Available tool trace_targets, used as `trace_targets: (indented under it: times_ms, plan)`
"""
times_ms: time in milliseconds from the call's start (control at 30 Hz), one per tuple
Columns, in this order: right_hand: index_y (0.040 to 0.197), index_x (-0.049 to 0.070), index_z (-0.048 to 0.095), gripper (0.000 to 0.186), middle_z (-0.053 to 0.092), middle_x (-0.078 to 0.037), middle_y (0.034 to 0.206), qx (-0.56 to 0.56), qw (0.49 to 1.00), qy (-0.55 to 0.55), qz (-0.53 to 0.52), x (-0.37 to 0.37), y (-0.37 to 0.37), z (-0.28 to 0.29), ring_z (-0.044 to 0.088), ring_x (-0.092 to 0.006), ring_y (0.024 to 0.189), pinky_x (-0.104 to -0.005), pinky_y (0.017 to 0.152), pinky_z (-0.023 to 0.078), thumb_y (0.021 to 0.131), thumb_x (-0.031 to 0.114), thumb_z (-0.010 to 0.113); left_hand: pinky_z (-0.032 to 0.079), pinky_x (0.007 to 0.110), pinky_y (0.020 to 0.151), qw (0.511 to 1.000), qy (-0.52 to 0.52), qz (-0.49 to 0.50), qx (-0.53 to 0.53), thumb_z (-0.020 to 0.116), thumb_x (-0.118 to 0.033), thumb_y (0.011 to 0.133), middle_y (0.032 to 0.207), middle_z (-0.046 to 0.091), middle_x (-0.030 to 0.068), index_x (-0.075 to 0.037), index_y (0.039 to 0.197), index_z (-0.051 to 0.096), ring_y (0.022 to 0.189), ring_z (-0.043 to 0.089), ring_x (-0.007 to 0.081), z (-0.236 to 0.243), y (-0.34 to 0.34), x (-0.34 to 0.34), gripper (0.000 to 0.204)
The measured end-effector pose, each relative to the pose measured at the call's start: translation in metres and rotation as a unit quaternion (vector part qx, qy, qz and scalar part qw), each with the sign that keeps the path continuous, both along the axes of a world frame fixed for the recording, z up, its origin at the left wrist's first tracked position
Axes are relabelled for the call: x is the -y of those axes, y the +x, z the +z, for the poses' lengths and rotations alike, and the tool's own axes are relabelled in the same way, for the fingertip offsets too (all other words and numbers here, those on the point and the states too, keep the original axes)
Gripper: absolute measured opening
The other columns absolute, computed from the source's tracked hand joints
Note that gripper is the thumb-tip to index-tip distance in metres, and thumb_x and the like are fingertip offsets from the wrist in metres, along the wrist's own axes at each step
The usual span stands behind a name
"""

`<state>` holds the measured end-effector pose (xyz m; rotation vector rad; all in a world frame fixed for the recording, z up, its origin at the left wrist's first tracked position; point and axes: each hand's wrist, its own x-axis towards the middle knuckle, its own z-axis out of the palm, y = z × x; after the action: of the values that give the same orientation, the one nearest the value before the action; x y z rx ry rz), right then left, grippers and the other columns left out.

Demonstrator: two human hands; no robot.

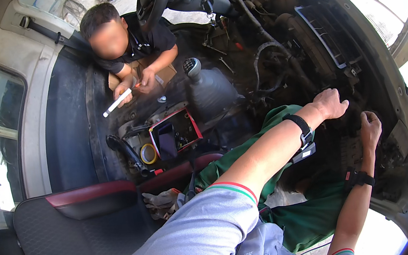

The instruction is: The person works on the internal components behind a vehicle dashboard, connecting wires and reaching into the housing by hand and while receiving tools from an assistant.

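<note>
1. Grey sleeve (192,228) nearest the camera; bare left forearm runs on from it, watch (301,129) at the wrist.
2. Left hand (330,103): fingers curled in, at the dark lower side of the stripped dash (302,46). Can't tell if it pinches anything.
3. Right hand (371,127): just right of the left, a gap between them. Fingers bent, tips close together; grip contents can't be made out. Dark strap (361,178) on that wrist.
4. Dash, i.e. the part being worked on: right at the hands, running up beyond them. Pale-edged frame (320,38) sits above the left hand.
5. Loose harness (257,62): up-left of the left hand.
6. Gear lever (192,67): well left of the grip. Spanner (226,65) lies between lever and harness.
7. Red-rimmed box (196,123): far left of the left hand, parts inside. Yellow ring (149,153) just beside it.
8. Gloves (162,202): on the seat (87,222), lower left of the grip.
9. Co-worker (163,39): far up-left of the hands, holding a white stick (117,103).
</note>
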<state>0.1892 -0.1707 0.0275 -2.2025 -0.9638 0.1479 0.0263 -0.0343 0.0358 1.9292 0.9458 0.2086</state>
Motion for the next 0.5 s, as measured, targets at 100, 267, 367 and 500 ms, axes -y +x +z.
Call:
trace_targets:
  times_ms: [100,267,367,500]
  plan:
    - [0.098,-0.001,0.072,0.024,0.066,-0.006,0.072,0.001,1.0,0.002,0.004,0.0004,0.0013,-0.0024,0.06,-0.0123,0.063,-0.0291,0.063,0.048,0.089,0.02,0.065,0.047,0.041,0.099,1.0,0.009,0.0,0.003,0.059,-0.043,0.09,0.117,0.064,0.0231,0.004,0.11,0.064,0.114,0.06,0.0354,-0.0019,0.0005,0.0005,0.051]
    - [0.098,-0.001,0.072,0.024,0.067,-0.007,0.073,0.003,1.0,-0.006,0.006,-0.0025,0.0004,-0.0062,0.06,-0.0125,0.064,-0.0294,0.064,0.048,0.089,0.02,0.065,0.047,0.041,0.099,1.0,0.005,0.007,0.0,0.059,-0.043,0.091,0.117,0.064,0.0224,0.004,0.111,0.064,0.114,0.06,0.0352,-0.0057,0.0,-0.0011,0.051]
    - [0.098,-0.001,0.072,0.024,0.067,-0.007,0.073,0.011,1.0,0.003,0.008,0.0007,0.0012,-0.0022,0.06,-0.0123,0.065,-0.0296,0.065,0.048,0.089,0.02,0.065,0.046,0.041,0.1,1.0,0.007,0.003,0.001,0.059,-0.043,0.091,0.118,0.064,0.022,0.003,0.112,0.064,0.115,0.06,0.035,-0.0043,0.002,0.0002,0.051]
    - [0.098,-0.001,0.072,0.024,0.068,-0.009,0.074,0.011,1.0,0.0,0.006,-0.0021,-0.0035,0.0003,0.061,-0.0132,0.065,-0.0302,0.066,0.049,0.089,0.02,0.065,0.046,0.041,0.101,1.0,0.0,0.001,-0.004,0.059,-0.044,0.091,0.118,0.064,0.0216,0.003,0.113,0.063,0.116,0.059,0.0347,-0.0041,0.0006,-0.0009,0.052]
